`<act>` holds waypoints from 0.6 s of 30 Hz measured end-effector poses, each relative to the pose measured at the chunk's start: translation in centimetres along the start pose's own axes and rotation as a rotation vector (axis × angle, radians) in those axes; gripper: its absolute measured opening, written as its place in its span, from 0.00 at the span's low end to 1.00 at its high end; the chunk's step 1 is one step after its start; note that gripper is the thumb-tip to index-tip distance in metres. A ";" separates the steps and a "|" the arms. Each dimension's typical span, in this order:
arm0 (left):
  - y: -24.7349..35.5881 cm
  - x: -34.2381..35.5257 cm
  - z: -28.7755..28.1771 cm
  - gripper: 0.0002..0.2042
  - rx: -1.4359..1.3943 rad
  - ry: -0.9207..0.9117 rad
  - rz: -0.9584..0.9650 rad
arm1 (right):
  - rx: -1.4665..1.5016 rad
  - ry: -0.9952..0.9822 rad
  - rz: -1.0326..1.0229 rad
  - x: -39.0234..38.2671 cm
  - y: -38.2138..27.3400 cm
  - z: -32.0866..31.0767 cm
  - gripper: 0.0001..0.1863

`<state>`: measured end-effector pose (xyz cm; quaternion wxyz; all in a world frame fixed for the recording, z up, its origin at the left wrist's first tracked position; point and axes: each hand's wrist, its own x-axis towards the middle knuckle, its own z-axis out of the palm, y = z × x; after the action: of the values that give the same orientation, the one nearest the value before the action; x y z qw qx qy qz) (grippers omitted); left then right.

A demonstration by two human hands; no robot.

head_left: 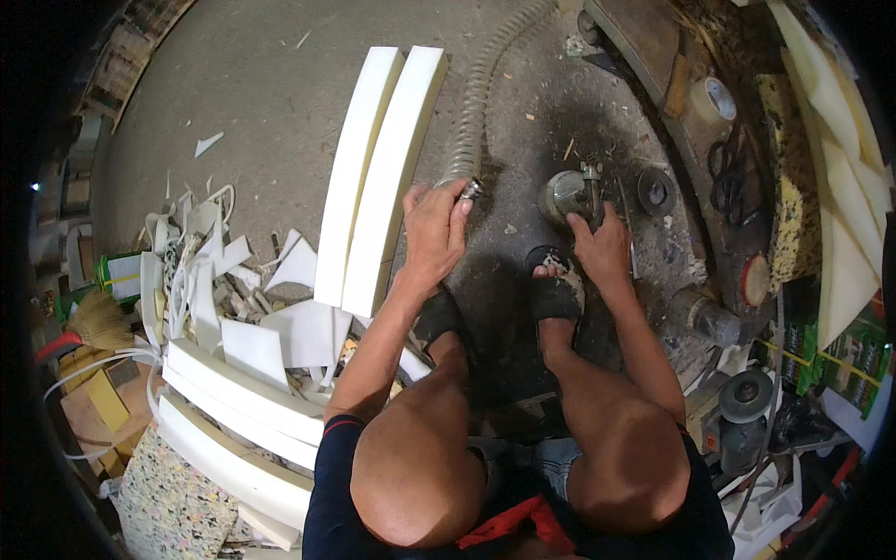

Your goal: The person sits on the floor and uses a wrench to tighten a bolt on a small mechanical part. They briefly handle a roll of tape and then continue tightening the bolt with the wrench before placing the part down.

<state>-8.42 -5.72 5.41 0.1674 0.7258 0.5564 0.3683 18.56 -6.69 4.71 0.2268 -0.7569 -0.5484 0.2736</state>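
My left hand (436,229) is closed around the end of a translucent coiled air hose (474,112). A small metal coupling (472,189) sticks out past its thumb. The fingers of my right hand (602,245) grip a spray gun (566,194) with a round, dull metal cup and a knob on top. The gun is low over the dark floor, just beyond my right foot; whether it touches the floor I cannot tell. Left of my left hand lie two long, slightly curved white foam strips (399,168), side by side. My hands are apart, with bare floor between them.
Foam offcuts (215,271) are piled at the left, near more curved foam strips (238,397) and a broom (101,320). On the right are a tape roll (715,98), a black disc (656,191), a can (705,317), an angle grinder (745,411) and leaning foam sheets (840,177).
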 end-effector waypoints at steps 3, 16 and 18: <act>2.3 0.0 -1.5 0.13 -0.257 0.121 -0.222 | -0.106 0.108 -0.006 0.3 -1.0 -1.1 0.25; 9.4 1.6 -5.5 0.14 -0.690 0.114 -0.185 | 0.237 0.506 -0.557 -5.0 -18.5 -22.1 0.13; 11.5 2.3 -6.2 0.16 -0.858 0.124 -0.156 | 0.231 0.549 -0.626 -5.9 -21.2 -24.5 0.13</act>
<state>-4.79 -8.38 17.90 0.4470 0.5230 0.4153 0.5952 18.32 -7.14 37.65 0.5196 -0.5685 -0.6366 0.0397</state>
